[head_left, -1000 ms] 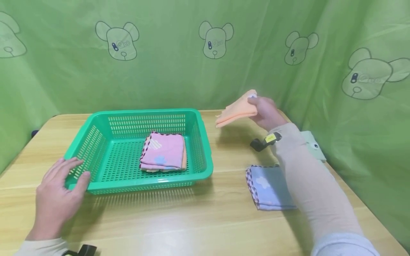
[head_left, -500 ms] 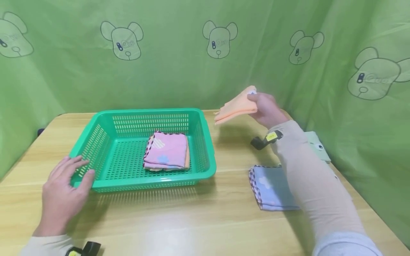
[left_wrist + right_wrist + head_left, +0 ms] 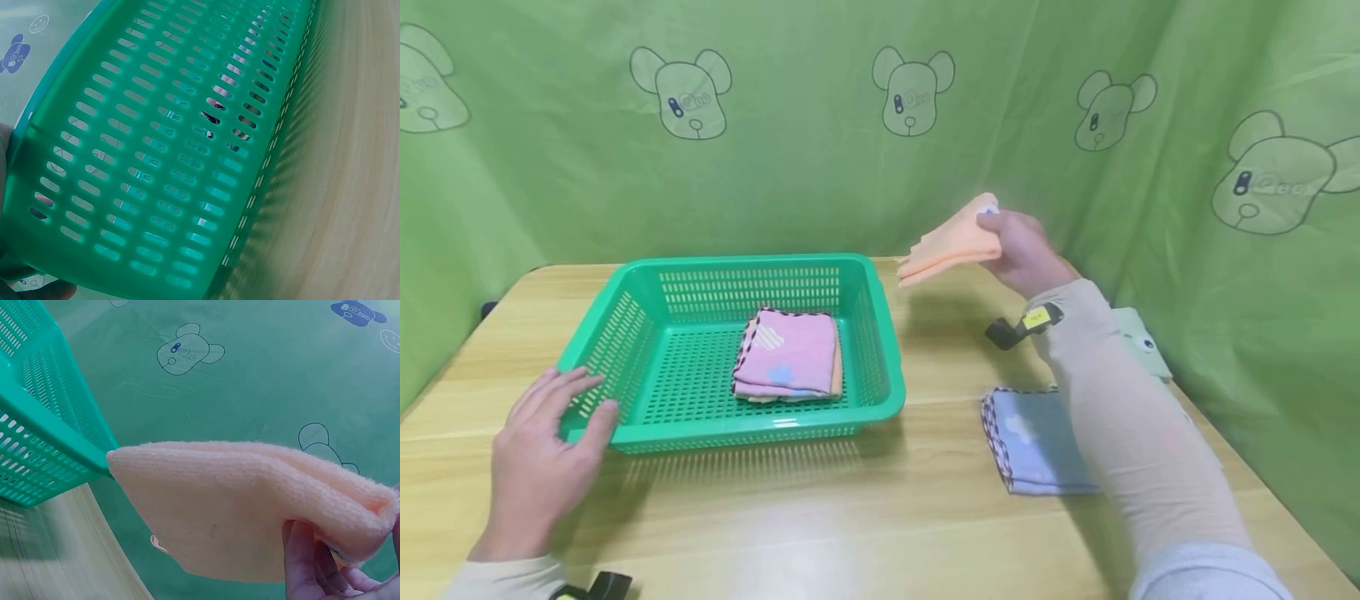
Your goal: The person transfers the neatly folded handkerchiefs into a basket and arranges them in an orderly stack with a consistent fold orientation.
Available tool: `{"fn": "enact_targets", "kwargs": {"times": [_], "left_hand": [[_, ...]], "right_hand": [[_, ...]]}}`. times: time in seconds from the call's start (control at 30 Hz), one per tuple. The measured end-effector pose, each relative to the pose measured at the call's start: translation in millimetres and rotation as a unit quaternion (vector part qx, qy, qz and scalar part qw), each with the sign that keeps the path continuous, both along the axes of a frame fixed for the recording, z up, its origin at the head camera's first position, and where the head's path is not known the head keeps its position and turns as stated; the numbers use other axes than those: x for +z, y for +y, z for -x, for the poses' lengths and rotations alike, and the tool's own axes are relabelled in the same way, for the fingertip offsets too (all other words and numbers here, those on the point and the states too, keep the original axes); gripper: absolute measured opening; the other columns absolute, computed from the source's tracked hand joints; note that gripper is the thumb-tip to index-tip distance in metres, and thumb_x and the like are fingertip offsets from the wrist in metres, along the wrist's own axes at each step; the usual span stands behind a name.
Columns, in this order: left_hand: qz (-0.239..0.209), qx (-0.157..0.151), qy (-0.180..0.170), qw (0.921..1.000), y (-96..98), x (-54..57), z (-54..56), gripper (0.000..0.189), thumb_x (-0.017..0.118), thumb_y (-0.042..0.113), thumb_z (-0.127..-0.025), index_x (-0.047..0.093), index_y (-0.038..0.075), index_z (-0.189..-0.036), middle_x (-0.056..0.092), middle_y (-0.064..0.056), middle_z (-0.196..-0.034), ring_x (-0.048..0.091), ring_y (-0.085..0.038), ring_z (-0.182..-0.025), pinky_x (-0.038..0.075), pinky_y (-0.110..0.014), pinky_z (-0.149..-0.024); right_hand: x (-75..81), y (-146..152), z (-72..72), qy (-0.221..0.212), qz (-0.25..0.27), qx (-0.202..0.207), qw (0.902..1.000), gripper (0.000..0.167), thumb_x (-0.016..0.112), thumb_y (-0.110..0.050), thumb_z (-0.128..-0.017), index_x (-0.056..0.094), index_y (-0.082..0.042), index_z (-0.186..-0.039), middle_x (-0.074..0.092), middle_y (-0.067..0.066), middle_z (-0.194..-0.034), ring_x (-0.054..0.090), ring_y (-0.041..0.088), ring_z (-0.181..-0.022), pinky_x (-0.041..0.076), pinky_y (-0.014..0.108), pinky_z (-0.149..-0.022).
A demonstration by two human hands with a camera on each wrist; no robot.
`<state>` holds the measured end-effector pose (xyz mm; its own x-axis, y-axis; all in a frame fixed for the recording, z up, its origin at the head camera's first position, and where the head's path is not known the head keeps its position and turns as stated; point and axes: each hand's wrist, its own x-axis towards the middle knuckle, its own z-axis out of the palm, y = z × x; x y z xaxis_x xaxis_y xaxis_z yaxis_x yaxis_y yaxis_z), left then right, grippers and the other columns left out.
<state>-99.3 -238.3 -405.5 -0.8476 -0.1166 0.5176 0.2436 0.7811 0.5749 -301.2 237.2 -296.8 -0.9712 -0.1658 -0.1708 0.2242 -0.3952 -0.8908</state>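
The right hand [image 3: 1022, 252] pinches a folded peach cloth [image 3: 955, 242] between thumb and fingers, in the air to the right of the green basket [image 3: 737, 435]. The left hand [image 3: 542, 467] rests on the basket's near left corner, fingers loose and spread. Inside the basket lies a folded pink cloth [image 3: 788, 350]; right of the basket, a blue cloth [image 3: 1037, 450].

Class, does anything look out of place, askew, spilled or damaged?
Nothing appears spilled or damaged. Slightly askew: in the green plastic basket, the folded pink cloth leaves a pale orange fabric edge showing at its right, so they stack unevenly.
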Motion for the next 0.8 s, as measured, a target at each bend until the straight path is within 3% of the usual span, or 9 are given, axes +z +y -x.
{"fn": "enact_targets", "kwargs": {"times": [0.5, 0.8], "left_hand": [[0.004, -0.002, 0.004, 1.0000, -0.2, -0.8, -0.3, 0.037, 0.058, 0.019, -0.092, 0.060, -0.005, -0.120, 0.051, -0.030, -0.133, 0.034, -0.046, -0.134, 0.017, -0.059, -0.113], [0.004, 0.001, 0.006, 1.0000, -0.6, -0.3, -0.1, 0.037, 0.059, 0.018, -0.092, 0.060, -0.005, -0.120, 0.052, -0.030, -0.132, 0.035, -0.046, -0.134, 0.018, -0.058, -0.113]], "right_hand": [[4.6, -12, -5.9, 0.059, -0.023, 0.052, 0.9966, 0.048, 0.037, -0.011, -0.103, 0.029, 0.010, -0.145, 0.060, 0.027, -0.122, 0.055, 0.034, -0.119, 0.053, 0.030, -0.090], [11.7, -18, -6.5, 0.021, -0.015, 0.018, 0.9995, 0.049, 0.042, -0.011, -0.102, 0.030, 0.002, -0.148, 0.045, 0.024, -0.142, 0.053, 0.030, -0.123, 0.050, 0.031, -0.094]]}}
